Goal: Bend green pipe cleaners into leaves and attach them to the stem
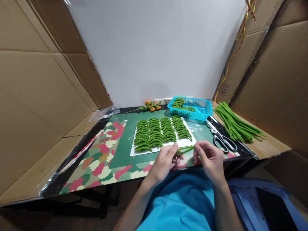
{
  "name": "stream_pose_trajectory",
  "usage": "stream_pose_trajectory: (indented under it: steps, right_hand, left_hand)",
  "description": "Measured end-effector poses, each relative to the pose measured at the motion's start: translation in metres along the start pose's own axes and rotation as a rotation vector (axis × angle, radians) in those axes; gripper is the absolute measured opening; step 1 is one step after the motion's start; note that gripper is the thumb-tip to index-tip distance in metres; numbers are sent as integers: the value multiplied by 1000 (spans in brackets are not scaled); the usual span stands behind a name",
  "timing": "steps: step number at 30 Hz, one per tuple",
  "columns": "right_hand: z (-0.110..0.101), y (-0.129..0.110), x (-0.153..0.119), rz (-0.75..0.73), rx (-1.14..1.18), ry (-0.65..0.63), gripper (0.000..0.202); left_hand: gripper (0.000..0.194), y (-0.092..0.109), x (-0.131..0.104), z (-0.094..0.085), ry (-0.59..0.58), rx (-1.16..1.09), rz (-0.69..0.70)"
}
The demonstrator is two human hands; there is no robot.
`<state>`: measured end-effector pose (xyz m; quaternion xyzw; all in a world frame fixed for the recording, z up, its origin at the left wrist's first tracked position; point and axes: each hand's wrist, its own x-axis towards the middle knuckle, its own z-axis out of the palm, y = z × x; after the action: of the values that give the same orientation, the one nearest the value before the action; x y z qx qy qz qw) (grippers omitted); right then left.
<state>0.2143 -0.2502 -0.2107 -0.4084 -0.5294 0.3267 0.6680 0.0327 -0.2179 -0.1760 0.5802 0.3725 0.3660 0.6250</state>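
A green fuzzy stem, bent into a narrow loop, stretches between my two hands above the table's front edge. My left hand pinches its rounded left end between thumb and fingers. At the right end, the thumb and fingers of my right hand are closed on the stem. Just beyond my hands lies a white sheet bearing several rows of short curved green pieces in columns. Long straight green stems lie in a bundle at the right.
A blue basket with curled green pieces stands at the back. Black-handled scissors lie right of the green mat. Orange flowers and clear plastic are at the back left. Cardboard walls flank the table.
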Motion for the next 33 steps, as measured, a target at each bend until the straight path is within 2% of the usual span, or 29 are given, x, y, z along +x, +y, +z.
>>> stream_pose_trajectory:
  steps: [3, 8, 15, 28, 33]
  right_hand:
    - [0, 0, -1, -32, -9, -13, 17]
    - [-1, 2, -3, -23, -17, -27, 15]
    - [-2, 3, -2, -36, -53, -21, 16]
    - [3, 3, -2, -49, -84, 49, 17]
    - [2, 3, -2, -48, -84, 32, 16]
  left_hand:
    - [64, -2, 0, 3, 17, -53, -61]
    - [64, -1, 0, 4, 23, -78, -75]
    - [60, 1, 1, 5, -103, -90, 1]
    - [57, -4, -1, 3, -59, 176, 39]
    - [58, -4, 0, 5, -32, 102, 31]
